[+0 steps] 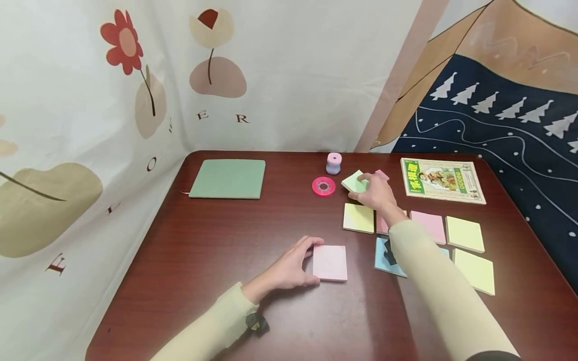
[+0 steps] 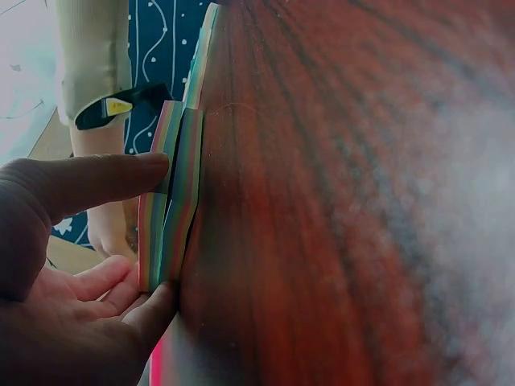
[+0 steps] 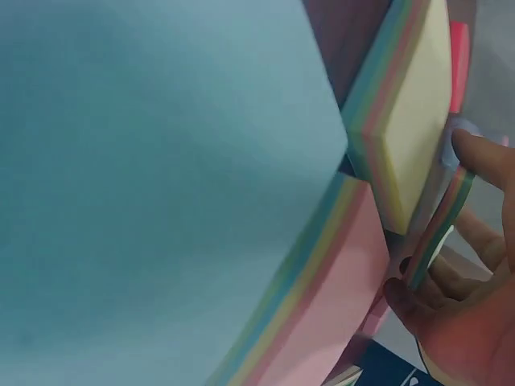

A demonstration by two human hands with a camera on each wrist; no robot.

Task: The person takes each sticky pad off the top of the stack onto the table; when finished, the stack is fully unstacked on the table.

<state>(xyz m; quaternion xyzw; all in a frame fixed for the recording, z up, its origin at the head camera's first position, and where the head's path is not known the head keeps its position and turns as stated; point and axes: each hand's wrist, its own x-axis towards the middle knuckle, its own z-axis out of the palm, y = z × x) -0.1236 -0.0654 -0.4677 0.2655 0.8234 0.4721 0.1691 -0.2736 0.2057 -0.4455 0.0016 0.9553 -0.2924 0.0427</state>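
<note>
My left hand grips a pink-topped sticky note pad by its left side, near the middle of the table. In the left wrist view its edge shows coloured stripes, split by a dark gap, as if two pads lie stacked. Farther back, my right hand pinches a green-topped sticky note pad, which is tilted in the right wrist view. A yellow pad lies just in front of that hand. Part of a pink pad peeks out behind the fingers.
Under and beside my right forearm lie a blue pad, a pink pad and yellow pads. A red tape roll, a spool, a picture booklet and a green notebook sit toward the back.
</note>
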